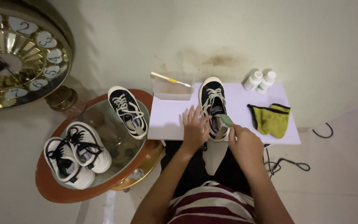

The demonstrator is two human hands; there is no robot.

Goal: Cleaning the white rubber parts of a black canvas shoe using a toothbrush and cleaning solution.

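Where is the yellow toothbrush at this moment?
In the head view the yellow toothbrush lies across the clear plastic tub at the white board's far left corner, left of the black sneaker.

left hand flat on black sneaker on white board; right hand pinches green pad at its heel; yellow-green cloth right of right hand; three more sneakers left of left hand
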